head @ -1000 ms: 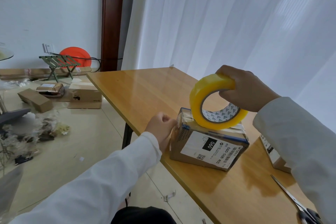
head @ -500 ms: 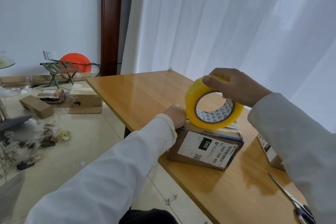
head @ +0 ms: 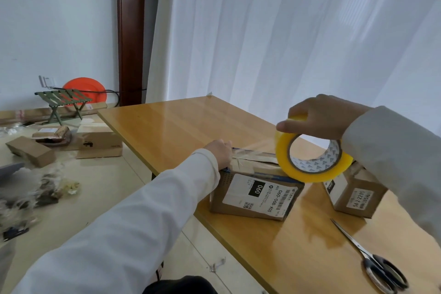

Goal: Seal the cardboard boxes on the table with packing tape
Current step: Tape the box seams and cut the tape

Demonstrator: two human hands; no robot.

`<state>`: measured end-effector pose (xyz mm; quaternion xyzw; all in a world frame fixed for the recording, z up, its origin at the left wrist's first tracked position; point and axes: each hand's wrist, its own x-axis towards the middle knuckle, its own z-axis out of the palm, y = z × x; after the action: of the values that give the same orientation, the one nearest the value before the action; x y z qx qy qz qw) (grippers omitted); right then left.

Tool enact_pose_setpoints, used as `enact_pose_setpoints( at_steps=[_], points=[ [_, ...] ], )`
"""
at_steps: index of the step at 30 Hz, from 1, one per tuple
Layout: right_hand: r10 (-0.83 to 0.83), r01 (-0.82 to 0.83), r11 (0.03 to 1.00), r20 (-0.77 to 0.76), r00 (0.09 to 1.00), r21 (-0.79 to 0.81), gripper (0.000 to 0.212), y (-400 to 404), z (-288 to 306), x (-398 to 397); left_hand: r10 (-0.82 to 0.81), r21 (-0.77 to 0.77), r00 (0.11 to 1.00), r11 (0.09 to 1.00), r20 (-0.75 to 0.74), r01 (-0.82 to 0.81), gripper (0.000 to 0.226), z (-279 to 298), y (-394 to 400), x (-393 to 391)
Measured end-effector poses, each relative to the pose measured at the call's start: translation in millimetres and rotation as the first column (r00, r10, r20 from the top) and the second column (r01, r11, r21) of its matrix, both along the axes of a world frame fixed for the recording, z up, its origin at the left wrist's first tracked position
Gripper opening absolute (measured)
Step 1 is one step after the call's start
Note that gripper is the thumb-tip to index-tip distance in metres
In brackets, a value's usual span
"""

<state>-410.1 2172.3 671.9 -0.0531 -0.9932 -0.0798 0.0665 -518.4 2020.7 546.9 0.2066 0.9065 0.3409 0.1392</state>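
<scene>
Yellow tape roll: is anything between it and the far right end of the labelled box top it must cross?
Nothing visible: the yellow tape roll already sits at the labelled cardboard box's right end.

Soft, even daylight fills the room, coming through the sheer white curtain [head: 298, 43] behind and above the right hand [head: 319, 117] gripping the tape roll [head: 310, 162]. The glossy table [head: 171, 126] carries a broad pale glare beyond the left hand [head: 220, 152], and dull, soft-edged shadows lie under the boxes below the grip. The tape roll glows translucent yellow against the light. Wide-angle bending curves the door frame and the sleeves toward the edges. The floor clutter far left of the grip is smeared and soft; labels below it stay readable.
</scene>
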Motion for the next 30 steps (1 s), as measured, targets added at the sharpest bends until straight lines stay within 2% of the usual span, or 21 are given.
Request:
enact_pose_setpoints(
  at_steps=[4,8,12,17,22,25,30],
  points=[
    [-0.015,0.011,0.996,0.04,0.999,0.09,0.07,5.7,4.2,-6.7,-0.019,-0.06,0.999,0.998,-0.043,0.016,0.031,0.5,0.0,-1.1],
    [-0.097,0.067,0.974,0.133,0.986,0.216,0.059,22.9,-7.2,1.8,-0.018,-0.068,0.998,0.998,-0.053,0.014,0.034,1.2,2.9,1.4],
    [-0.11,0.085,0.969,0.098,0.989,0.23,0.055,37.1,-13.9,-1.1,-0.064,-0.13,0.994,0.99,-0.088,0.053,0.035,2.4,8.5,4.9],
    [-0.152,0.12,0.971,0.147,0.977,0.208,0.043,41.6,-15.1,-9.8,-0.07,-0.194,0.99,0.98,-0.123,0.046,0.034,0.5,11.6,1.9],
    [-0.223,0.175,0.954,0.186,0.957,0.244,0.046,44.0,-17.9,-13.7,-0.087,-0.243,0.986,0.969,-0.143,0.05,0.034,-2.3,16.4,4.7],
    [-0.25,0.192,0.941,0.192,0.949,0.279,0.047,44.3,-19.6,-13.0,-0.053,-0.209,0.995,0.977,-0.088,0.034,0.033,-3.3,18.5,2.9],
    [-0.232,0.172,0.936,0.172,0.957,0.308,0.045,50.5,-26.4,-10.2,-0.012,-0.195,0.997,0.981,-0.083,-0.005,0.035,-1.6,20.5,5.5]
  ],
)
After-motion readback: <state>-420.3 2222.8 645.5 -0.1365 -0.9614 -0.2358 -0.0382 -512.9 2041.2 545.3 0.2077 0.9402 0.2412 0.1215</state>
